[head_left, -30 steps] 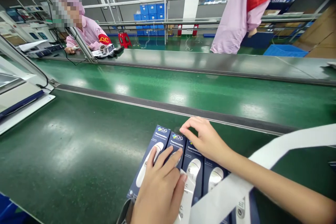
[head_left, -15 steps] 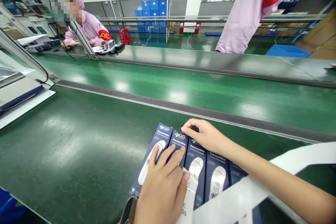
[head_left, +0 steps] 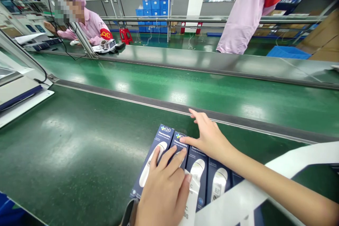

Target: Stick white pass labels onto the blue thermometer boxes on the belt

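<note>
Several boxes [head_left: 196, 159] lie on a green worktable [head_left: 79, 141], people [head_left: 92, 24] beyond.

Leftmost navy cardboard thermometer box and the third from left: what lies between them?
A second navy cardboard thermometer box lies between them, partly hidden by the left hand and right hand; the head view shows this.

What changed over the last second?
The bare right hand opened its pinch: index finger up and away, thumb down over the dark-blue cardboard thermometer boxes; can't tell if it released anything. The white printed strip hangs lower at right. A pink-sleeved co-worker's hand moved toward picture left. Unchanged: bare left hand on the boxes, their row.
</note>
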The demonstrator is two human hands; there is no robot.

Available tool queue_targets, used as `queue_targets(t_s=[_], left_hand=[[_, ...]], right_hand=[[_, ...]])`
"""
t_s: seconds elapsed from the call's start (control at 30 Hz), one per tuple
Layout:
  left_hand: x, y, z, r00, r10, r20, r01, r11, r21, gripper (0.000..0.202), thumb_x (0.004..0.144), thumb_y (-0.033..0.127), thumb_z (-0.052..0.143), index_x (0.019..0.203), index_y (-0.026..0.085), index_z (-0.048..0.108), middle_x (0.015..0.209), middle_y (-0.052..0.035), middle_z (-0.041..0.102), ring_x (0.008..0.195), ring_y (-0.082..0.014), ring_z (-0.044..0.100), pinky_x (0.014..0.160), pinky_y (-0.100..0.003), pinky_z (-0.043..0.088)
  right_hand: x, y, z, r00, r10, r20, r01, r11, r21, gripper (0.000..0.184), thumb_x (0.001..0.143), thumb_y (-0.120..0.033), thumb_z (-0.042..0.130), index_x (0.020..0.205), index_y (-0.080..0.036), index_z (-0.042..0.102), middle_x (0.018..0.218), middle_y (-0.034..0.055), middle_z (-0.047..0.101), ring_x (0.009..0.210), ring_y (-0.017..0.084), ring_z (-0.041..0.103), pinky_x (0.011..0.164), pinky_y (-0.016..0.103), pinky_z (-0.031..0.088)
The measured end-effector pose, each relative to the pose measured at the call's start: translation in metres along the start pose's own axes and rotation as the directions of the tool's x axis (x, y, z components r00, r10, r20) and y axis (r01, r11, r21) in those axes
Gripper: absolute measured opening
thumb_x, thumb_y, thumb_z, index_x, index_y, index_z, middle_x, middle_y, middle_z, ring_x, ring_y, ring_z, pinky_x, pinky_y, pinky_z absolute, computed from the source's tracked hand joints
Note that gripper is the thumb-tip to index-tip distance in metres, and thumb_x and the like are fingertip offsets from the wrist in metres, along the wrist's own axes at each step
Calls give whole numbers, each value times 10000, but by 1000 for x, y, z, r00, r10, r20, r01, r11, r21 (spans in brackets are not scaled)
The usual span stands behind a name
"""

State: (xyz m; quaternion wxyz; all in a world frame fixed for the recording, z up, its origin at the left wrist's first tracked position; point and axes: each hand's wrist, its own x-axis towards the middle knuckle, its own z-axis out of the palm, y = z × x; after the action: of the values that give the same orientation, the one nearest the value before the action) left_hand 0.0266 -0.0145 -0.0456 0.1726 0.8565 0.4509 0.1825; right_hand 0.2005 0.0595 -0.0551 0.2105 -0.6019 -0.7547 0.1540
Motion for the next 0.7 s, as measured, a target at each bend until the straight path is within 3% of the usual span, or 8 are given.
queue_targets(t_s=[0.03, 0.13, 0.2, 0.33, 0.5, 0.6, 0.7], left_hand=[[0, 0, 0, 1000, 1, 0, -1, 1000, 2, 256, 851, 172, 373, 666, 190, 549, 1255, 22, 515, 1178, -223, 427, 1038, -533, 270], [0, -1, 0, 1000, 2, 1, -2, 1000, 2, 254, 852, 173, 373, 665, 190, 544, 1263, 29, 507, 1181, -222, 422, 1035, -534, 270], [0, -1, 0, 1000, 0, -1, 0, 1000, 0, 250, 853, 175, 374, 667, 190, 540, 1269, 36, 500, 1185, -216, 416, 1040, -527, 264], [0, 0, 0, 1000, -8, -5, 8, 1000, -12, 242, 855, 179, 383, 664, 187, 530, 1263, 58, 503, 1186, -201, 410, 1049, -517, 250], [0, 2, 0, 999, -41, 10, 42, 998, -37, 278, 873, 194, 363, 645, 178, 521, 1253, 50, 513, 1187, -194, 403, 1056, -510, 219], [-2, 0, 1, 999, -42, 2, 42, 995, -86, 260, 873, 189, 371, 661, 177, 520, 1246, 35, 517, 1188, -195, 392, 1064, -506, 184], [-1, -5, -2, 997, -76, -33, 67, 970, -233, 178, 876, 193, 381, 794, 196, 538, 1198, 1, 541, 1169, -183, 395, 1058, -486, 196]], right_hand=[[-3, -2, -1, 998, -60, -25, 58, 997, -53, 701, 739, -442, 596, 1332, -226, 293, 1215, 109, 451, 1095, 255, 447, 879, 460, 382], [-13, -4, -3, 956, -290, 39, 292, 936, -194, 366, 860, -314, 459, 1226, -322, 465, 1321, 73, 380, 1206, 248, 352, 977, 510, 271], [-18, -3, -2, 935, -339, 107, 355, 900, -253, 326, 895, -307, 382, 1194, -346, 506, 1364, 70, 341, 1248, 268, 299, 992, 556, 211], [-17, 5, 0, 958, -224, 180, 262, 937, -232, 412, 890, -451, 331, 1264, -323, 448, 1367, 81, 348, 1260, 297, 272, 985, 574, 214], [0, 15, 0, 949, -151, 277, 179, 981, -77, 421, 853, -545, 339, 941, -310, 677, 1175, 62, 531, 1151, 268, 399, 951, 512, 294], [0, 14, -3, 981, -157, 117, 164, 985, -55, 374, 872, -462, 371, 846, -263, 687, 1159, 65, 527, 1137, 249, 401, 960, 473, 288], [-16, 3, -11, 987, -137, -82, 146, 982, 124, 268, 885, -355, 394, 978, -234, 614, 1109, 56, 540, 1101, 199, 429, 958, 399, 314]])
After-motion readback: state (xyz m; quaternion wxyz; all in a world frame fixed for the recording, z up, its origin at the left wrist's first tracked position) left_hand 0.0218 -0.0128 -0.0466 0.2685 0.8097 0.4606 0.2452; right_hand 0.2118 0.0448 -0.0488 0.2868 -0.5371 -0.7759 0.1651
